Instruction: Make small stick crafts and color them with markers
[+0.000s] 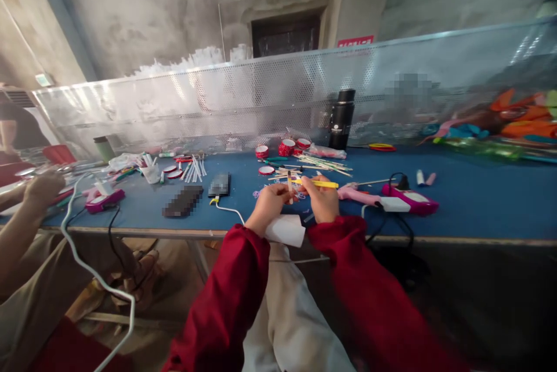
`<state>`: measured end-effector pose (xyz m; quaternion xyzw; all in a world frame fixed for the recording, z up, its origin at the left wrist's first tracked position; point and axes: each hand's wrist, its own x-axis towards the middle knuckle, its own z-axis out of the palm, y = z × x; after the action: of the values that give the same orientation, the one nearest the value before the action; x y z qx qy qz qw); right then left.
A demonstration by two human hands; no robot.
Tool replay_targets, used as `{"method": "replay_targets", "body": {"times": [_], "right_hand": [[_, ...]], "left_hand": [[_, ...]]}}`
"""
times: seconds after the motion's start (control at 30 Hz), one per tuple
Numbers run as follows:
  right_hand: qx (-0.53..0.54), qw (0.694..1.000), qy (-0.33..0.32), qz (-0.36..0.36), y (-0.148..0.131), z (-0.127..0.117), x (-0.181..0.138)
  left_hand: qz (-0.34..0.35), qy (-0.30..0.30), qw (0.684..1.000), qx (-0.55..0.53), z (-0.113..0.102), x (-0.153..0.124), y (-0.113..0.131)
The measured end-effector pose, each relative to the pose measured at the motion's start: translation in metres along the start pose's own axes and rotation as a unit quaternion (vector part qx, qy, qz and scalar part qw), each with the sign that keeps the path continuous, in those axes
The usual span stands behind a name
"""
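My left hand (270, 203) is closed on a small pale stick (290, 181) with a dark tip, held upright at the table's near side. My right hand (324, 201) grips a slim yellow pen-like tool (325, 184); its exact kind is unclear. The tool's end points toward the stick, but whether they touch cannot be made out. Below my hands, a white paper roll or sheet (287, 229) juts over the table edge. Behind them lie thin wooden sticks (326, 164) and small purple scraps (256, 193). A pink glue gun (359, 194) rests right of my right hand.
On the blue table (478, 203) are red tape rolls (287, 147), a black bottle (342, 119), a magenta-and-white device (409, 202), a cabled power bank (219, 184) and a cup of sticks (150, 171). A perforated metal screen (243, 90) stands behind. Another person's hand (41, 189) is at left.
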<state>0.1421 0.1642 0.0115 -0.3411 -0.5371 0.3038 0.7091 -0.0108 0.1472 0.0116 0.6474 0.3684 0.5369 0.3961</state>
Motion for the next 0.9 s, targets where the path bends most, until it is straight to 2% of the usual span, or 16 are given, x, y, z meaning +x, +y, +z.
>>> {"method": "replay_targets", "body": {"times": [0.23, 0.53, 0.73, 0.9], "right_hand": [[-0.036, 0.999, -0.006, 0.002, -0.008, -0.005, -0.004], [-0.036, 0.999, 0.01, 0.031, -0.014, -0.007, -0.005], [-0.03, 0.999, 0.006, 0.024, -0.017, -0.01, -0.01], [-0.022, 1.0, -0.01, 0.006, -0.022, -0.011, -0.016]], "left_hand": [[-0.002, 0.023, 0.998, 0.05, 0.002, -0.004, -0.001], [-0.034, -0.005, 0.991, 0.129, 0.004, -0.009, 0.004], [-0.028, -0.013, 0.995, 0.099, 0.003, -0.015, 0.008], [-0.045, -0.019, 0.999, 0.008, 0.005, -0.015, 0.017]]}}
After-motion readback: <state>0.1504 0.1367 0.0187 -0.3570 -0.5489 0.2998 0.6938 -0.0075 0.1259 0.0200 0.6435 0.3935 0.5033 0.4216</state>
